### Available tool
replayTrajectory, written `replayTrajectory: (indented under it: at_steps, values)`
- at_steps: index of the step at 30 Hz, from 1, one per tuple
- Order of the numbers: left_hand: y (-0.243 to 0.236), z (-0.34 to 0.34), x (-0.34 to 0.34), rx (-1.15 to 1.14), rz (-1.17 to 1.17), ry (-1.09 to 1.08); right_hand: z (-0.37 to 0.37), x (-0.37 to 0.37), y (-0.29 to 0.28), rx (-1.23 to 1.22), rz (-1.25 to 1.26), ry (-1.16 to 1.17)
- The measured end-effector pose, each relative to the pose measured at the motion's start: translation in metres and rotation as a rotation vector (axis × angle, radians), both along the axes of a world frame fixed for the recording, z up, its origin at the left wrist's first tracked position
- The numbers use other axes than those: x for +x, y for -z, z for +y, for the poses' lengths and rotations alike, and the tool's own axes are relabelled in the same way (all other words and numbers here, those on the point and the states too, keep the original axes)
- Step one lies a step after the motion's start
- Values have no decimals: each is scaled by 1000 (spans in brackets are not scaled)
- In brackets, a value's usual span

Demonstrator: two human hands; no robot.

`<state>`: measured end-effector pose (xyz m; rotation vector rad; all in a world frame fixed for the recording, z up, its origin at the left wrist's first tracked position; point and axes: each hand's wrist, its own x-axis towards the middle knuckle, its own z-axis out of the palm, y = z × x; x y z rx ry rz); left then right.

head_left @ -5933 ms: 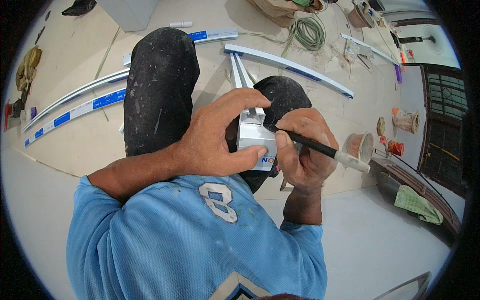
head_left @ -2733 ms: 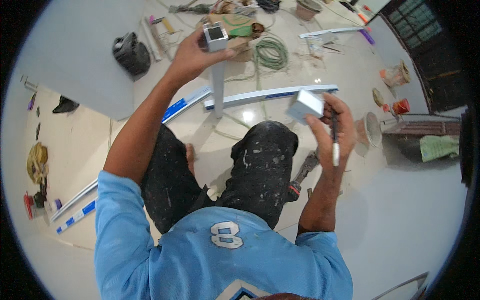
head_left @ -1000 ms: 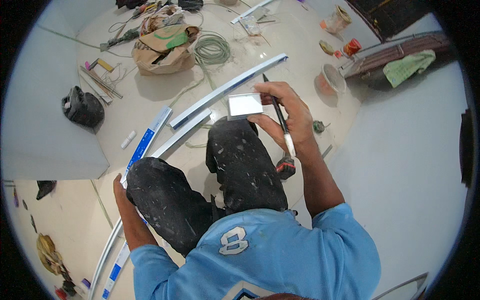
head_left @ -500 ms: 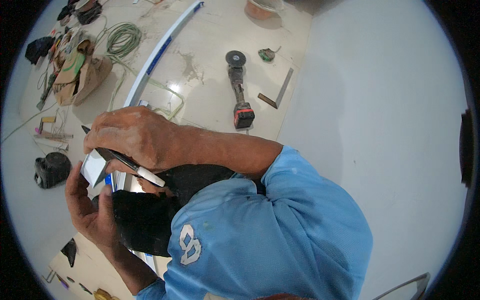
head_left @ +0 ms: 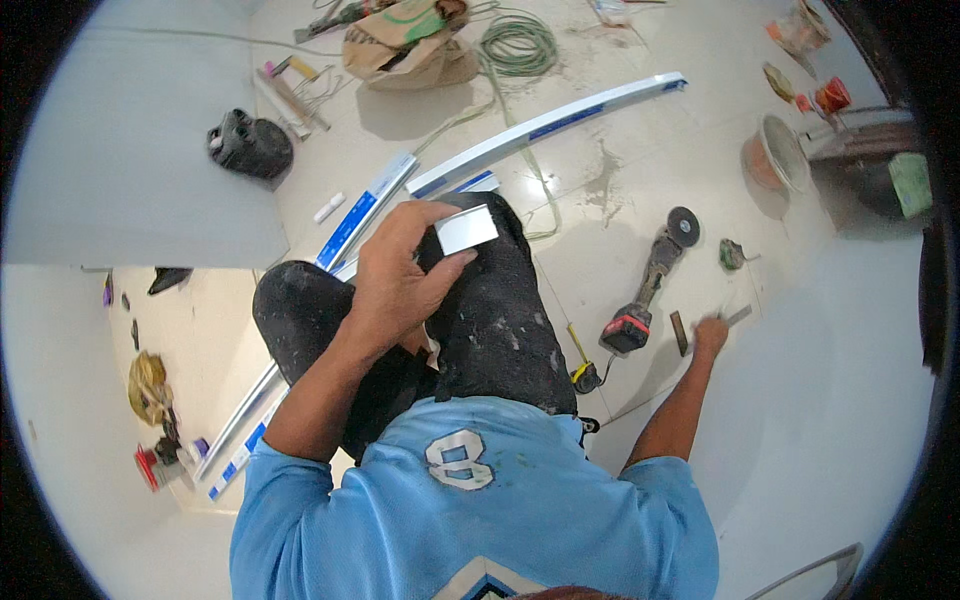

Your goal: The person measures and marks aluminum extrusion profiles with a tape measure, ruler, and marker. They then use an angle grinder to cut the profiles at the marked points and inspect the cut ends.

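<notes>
My left hand is raised over my knees, thumb and fingers pinching a short white piece of metal profile. To the right, my right hand reaches down to the floor by the wall. Its slightly blurred fingers close over a try square, hiding its corner; the dark stock and the metal blade show on either side. An angle grinder with a red-and-black battery lies left of that hand. A tape measure with some yellow blade out lies nearer to me.
Long white profiles with blue film lie ahead and under my legs. A small white stick lies beside them. Farther off are a coiled green hose, a brown sack, a black jug and a bucket. Walls stand on both sides.
My right hand has left the metal piece and moved far right to the try square; the pen it held is gone from it. My left hand now holds the piece alone. The view has turned.
</notes>
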<state>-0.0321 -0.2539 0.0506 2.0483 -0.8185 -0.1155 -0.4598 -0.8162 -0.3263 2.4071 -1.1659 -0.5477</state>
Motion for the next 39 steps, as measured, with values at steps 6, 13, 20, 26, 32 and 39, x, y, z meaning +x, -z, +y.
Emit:
replayTrajectory:
  at_steps: [6,13,20,26,32,39]
  values:
    - [-1,10,-24,116,-84,-129,90,-3,62,575,-1184,1323]
    - [9,14,-29,44,-48,-185,84,-4,80,709,-1443,1298]
    - [23,37,-31,-59,-111,-254,-22,-29,136,607,-967,1022]
    - [22,21,-38,-51,-30,-269,37,33,57,275,-1155,1040]
    - [35,35,-37,-152,9,-286,30,94,-126,177,-1123,652]
    - [31,42,-39,-258,97,-290,226,241,-339,1300,-1707,197]
